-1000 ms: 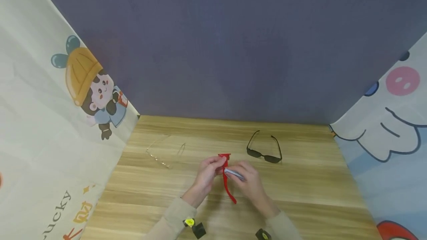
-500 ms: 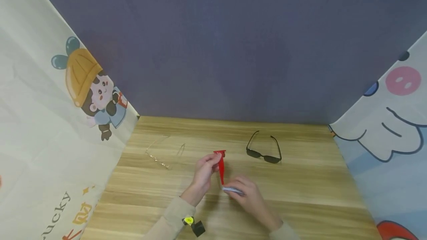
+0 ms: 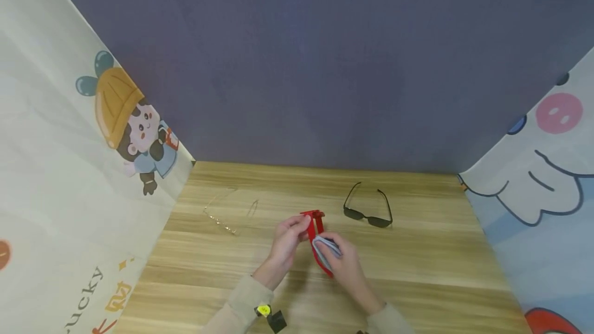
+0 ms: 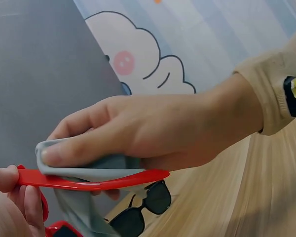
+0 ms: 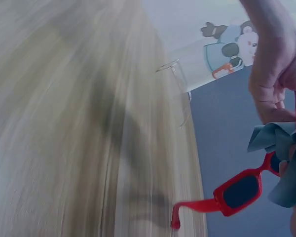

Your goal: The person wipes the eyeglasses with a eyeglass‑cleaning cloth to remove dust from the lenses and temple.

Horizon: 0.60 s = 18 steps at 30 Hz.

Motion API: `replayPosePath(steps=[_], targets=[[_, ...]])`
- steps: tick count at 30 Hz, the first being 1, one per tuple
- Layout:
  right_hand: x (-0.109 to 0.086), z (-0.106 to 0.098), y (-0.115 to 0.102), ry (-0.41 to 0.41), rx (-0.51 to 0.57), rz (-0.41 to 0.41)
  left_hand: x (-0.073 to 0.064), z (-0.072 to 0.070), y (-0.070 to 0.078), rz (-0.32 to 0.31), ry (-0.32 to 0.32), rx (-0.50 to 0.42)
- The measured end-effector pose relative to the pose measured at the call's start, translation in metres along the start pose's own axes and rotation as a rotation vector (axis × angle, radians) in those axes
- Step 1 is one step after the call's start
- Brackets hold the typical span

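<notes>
Head view shows a left hand [image 3: 285, 244] and a right hand [image 3: 347, 262] near each other above a wood-grain bench [image 3: 427, 251], both busy with one pair of red sunglasses [image 3: 312, 230] held up off the surface. The left hand pinches the sunglasses between thumb and fingers near the hinge end of one arm. The right hand grips a grey cloth [image 3: 320, 245] against that same arm; in the left wrist view the cloth lies along the red plastic under the thumb, with part of it hanging below. From the right wrist, a dark lens and the other arm show, that arm extended and untouched.

Beyond the right hand, black sunglasses [image 3: 379, 222] rest on the bench with their arms open, pointing toward the dark wall [image 3: 297, 66]. Thin-framed glasses [image 3: 219, 221], faint against the wood, lie beyond the left hand. Beige sleeves [image 3: 250, 295] cover both forearms.
</notes>
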State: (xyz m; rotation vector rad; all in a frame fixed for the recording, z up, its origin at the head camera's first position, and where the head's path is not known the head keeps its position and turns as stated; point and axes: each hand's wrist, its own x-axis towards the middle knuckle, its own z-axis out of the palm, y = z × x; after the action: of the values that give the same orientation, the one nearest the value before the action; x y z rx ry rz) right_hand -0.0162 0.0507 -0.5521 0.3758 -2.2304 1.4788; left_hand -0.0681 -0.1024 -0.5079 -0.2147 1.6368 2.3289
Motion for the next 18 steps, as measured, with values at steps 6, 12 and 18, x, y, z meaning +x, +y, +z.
replayPosePath(steps=[6,12,18], targets=[[0.0065,0.0034,-0.0072,0.058,0.141,0.279,-0.0016,-0.0004,-0.0021,-0.006,-0.008,0.021],[0.0084,0.0059,-0.0089,0.066,0.260,0.388,-0.0017,0.0000,-0.0017,-0.010,0.000,0.003],[0.0091,0.0062,-0.0104,0.008,0.388,0.498,-0.0013,-0.0001,-0.0002,-0.007,0.019,0.001]])
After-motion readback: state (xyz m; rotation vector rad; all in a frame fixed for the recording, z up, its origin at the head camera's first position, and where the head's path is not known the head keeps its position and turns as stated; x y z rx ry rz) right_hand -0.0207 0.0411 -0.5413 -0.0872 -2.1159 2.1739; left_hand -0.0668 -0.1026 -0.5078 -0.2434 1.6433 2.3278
